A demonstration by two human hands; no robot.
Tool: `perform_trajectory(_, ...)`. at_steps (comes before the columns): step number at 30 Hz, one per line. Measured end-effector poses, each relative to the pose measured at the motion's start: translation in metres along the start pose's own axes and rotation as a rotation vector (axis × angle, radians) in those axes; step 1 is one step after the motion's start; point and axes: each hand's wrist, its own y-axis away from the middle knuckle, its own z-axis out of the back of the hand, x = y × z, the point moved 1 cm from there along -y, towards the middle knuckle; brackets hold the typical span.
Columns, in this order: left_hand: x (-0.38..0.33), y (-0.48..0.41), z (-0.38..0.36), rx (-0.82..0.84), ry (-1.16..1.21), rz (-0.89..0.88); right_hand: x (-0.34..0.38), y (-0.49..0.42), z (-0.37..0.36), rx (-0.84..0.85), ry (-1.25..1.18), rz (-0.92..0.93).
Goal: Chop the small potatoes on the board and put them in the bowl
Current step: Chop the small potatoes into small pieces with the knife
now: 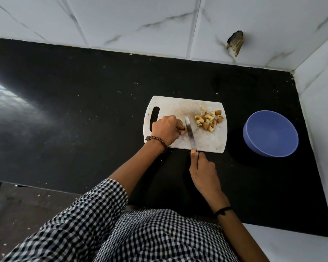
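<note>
Small potato (184,130) pinched steady on the board (178,106) by curled fingers (180,127) of the left hand (166,129), knife (190,133) gripped by the right hand (203,173) with blade set beside it for a cut, chopped pieces (208,120) heaped clear toward the bowl (269,146) on the desk (83,110).

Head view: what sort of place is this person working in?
Probably a home kitchen: a black counter against marble-look wall tiles, a white cutting board with chopped potato pieces, and a blue bowl beside it.
</note>
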Motion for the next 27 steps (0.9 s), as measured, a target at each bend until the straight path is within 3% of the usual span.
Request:
perform_trajectory(16, -0.011, 0.005, 0.008, 0.010, -0.047, -0.049, 0.018, -0.012, 0.000, 0.070, 0.154, -0.073)
perform_trajectory(27, -0.004, 0.010, -0.001, -0.041, 0.032, 0.017, 0.023, -0.011, -0.002, 0.016, 0.325, -0.021)
